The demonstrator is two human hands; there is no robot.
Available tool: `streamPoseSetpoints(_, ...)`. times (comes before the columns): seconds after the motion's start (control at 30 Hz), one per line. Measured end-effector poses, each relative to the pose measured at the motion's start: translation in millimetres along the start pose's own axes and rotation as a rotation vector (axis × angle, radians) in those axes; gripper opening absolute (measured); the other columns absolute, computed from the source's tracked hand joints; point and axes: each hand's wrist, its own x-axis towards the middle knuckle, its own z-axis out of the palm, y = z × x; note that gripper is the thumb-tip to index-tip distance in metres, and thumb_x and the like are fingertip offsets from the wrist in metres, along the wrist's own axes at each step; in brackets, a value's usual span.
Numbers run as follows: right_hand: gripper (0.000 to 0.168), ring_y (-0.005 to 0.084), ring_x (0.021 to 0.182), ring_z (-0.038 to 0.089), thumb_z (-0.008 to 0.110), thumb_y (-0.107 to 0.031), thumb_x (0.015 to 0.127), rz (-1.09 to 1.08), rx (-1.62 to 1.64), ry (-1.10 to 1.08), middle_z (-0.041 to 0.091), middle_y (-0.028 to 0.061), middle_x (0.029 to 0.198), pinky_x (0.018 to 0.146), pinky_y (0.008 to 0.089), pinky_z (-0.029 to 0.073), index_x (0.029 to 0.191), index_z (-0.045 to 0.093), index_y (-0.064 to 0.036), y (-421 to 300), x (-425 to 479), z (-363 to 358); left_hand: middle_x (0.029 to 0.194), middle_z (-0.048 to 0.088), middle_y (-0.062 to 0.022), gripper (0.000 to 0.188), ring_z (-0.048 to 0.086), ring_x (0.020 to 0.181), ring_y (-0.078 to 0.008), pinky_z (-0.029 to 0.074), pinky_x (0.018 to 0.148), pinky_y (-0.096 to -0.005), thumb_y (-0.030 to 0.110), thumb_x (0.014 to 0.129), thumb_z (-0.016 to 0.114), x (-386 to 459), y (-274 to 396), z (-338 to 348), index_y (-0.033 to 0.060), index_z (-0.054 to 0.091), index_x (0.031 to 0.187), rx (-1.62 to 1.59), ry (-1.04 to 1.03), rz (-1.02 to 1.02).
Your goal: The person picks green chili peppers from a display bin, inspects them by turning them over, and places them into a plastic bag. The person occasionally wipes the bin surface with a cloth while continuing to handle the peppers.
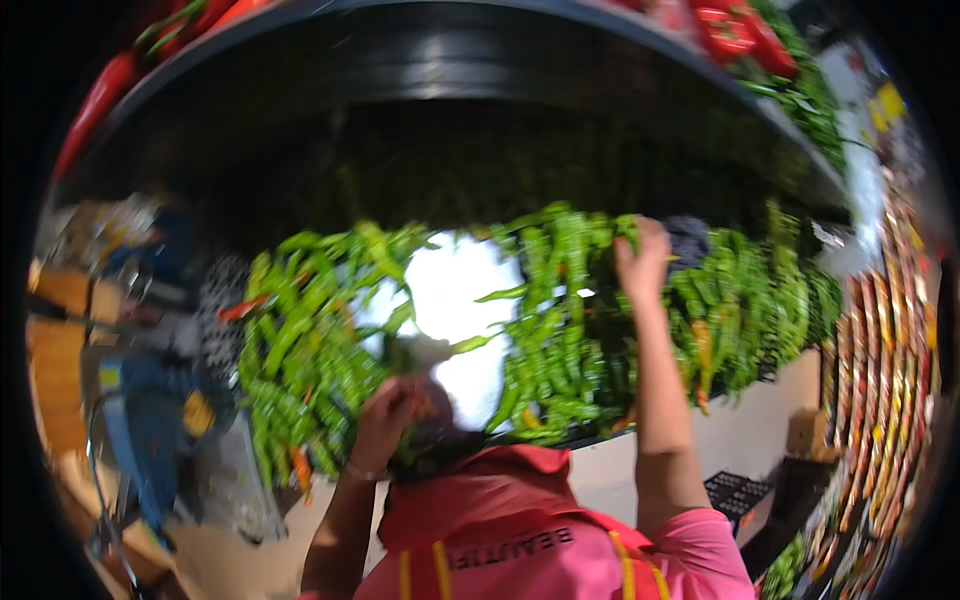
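Long green chili peppers point(300, 337) are spread over a display, with a few orange and red ones among them. At the display's far edge my right hand point(646, 251) has its fingers around a green pepper point(626, 227), beside a dark, rough-textured bundle point(686, 241). My left hand point(390, 416) is near my chest with its fingers bent, next to a blurred, partly see-through bag point(435, 409); whether it grips the bag is unclear. Between the pepper heaps shows a bright white surface point(461, 300), with single peppers lying across its edges.
A dark curved panel point(435, 75) spans the top, with red peppers point(724, 34) beyond it. Blue cloth or plastic point(139, 435) and a clear plastic sheet point(232, 472) hang at left. Packaged goods point(885, 375) line the right, near a black crate point(739, 491).
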Motion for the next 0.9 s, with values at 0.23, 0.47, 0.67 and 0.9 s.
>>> streamPoseSetpoints(0.23,0.03,0.019,0.084,0.058,0.059,0.001,0.078,0.112,0.764,-0.29,0.057,0.0094,0.101,0.074,0.0267,0.046,0.107,0.057,-0.003,-113,-52,28,0.099,0.048,-0.0083,0.038,0.049,0.082,-0.016,0.043,0.072,-0.0266,-0.002,0.074,0.063,40,-11,-110,0.0024,0.05,0.11,0.595,0.842,0.362)
streamPoseSetpoints(0.47,0.036,0.0126,0.076,0.057,0.057,-0.006,0.083,0.217,1.164,-0.835,0.059,0.0102,0.1,0.07,0.0229,0.047,0.118,0.051,-0.004,-248,-75,98,0.085,0.045,-0.0058,0.048,0.047,0.065,-0.0117,0.043,0.059,-0.0241,-0.006,0.076,0.054,88,-51,-161,0.0097,0.047,0.121,0.305,0.677,0.147)
streamPoseSetpoints(0.67,0.07,0.0324,0.091,0.059,0.066,-0.034,0.076,0.273,1.138,-0.883,0.057,0.0214,0.109,0.079,0.036,0.046,0.132,0.035,-0.006,-336,-53,166,0.088,0.042,-0.0143,0.054,0.05,0.078,-0.0324,0.043,0.073,-0.0367,-0.018,0.066,0.045,89,-19,-141,0.0152,0.057,0.108,0.849,0.537,0.267)
streamPoseSetpoints(0.9,0.041,0.0088,0.073,0.056,0.051,-0.006,0.086,0.601,1.485,-0.958,0.061,0.008,0.095,0.064,0.0199,0.045,0.126,0.045,0.0,-309,-55,98,0.1,0.042,-0.0098,0.04,0.047,0.093,-0.0229,0.043,0.084,-0.0312,-0.016,0.063,0.048,-2,-21,-120,0.0075,0.063,0.091,0.592,0.621,0.432)
